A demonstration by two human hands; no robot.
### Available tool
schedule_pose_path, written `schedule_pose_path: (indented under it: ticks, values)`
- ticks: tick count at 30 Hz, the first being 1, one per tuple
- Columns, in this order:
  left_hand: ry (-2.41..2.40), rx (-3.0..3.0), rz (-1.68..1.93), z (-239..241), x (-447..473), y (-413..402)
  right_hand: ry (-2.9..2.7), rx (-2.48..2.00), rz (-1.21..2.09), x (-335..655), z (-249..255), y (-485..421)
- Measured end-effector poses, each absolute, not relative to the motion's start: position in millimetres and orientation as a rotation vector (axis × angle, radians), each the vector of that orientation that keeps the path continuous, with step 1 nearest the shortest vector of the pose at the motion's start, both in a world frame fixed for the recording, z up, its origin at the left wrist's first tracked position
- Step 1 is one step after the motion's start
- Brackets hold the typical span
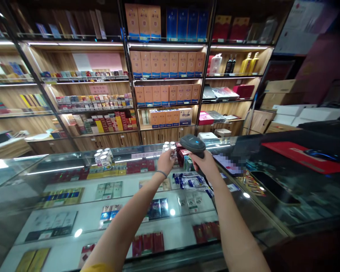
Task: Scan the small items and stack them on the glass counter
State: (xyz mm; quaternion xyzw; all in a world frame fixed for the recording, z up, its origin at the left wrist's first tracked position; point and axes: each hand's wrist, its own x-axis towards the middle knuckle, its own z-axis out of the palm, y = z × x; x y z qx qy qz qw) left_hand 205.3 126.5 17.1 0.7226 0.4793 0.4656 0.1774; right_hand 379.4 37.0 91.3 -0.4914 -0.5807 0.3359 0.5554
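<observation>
My right hand (206,163) is wrapped round the handle of a dark handheld barcode scanner (193,145), its head pointing left. My left hand (166,160) is closed on a shrink-wrapped pack of small white-capped bottles (170,148) standing on the far part of the glass counter (73,166). A thin band sits on my left wrist. A second pack of small bottles (103,158) stands further left on the counter. Red and green small boxes (185,158) lie between my hands.
The glass counter shows shelves of cigarette cartons below. A phone (229,163) and a red mat (306,155) with a mouse lie on the dark counter at right. Wall shelves (167,64) behind hold orange boxes, bottles and cartons. White boxes stack at far right.
</observation>
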Motion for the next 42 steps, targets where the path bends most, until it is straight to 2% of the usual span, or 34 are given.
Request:
schedule_pose_path:
  ticks: [4,9,14,18,32,36,42]
  values:
    - [1.164,1.625,1.449,27.8,156.7,105.1,-1.395,-1.164,0.755,369.9,93.0,33.1]
    - [0.869,1.139,1.347,34.1,68.3,62.7,-1.497,-1.173,0.682,349.1,84.6,32.7]
    - [0.806,0.992,1.297,25.2,-4.4,27.6,-1.681,-1.145,0.466,321.6,64.7,31.2]
    - [0.835,0.876,1.422,14.0,-38.2,23.1,-1.865,-1.205,0.440,301.2,53.2,20.4]
    - [0.806,0.749,1.595,-3.2,-65.5,40.3,-2.456,-1.035,0.432,263.5,47.4,-18.2]
    - [0.808,0.818,1.605,-6.3,-66.2,40.9,-2.499,-1.026,0.379,263.8,45.6,-18.4]
    - [0.864,0.798,1.605,-0.8,-66.6,41.3,-2.439,-1.019,0.467,263.9,46.2,-16.3]
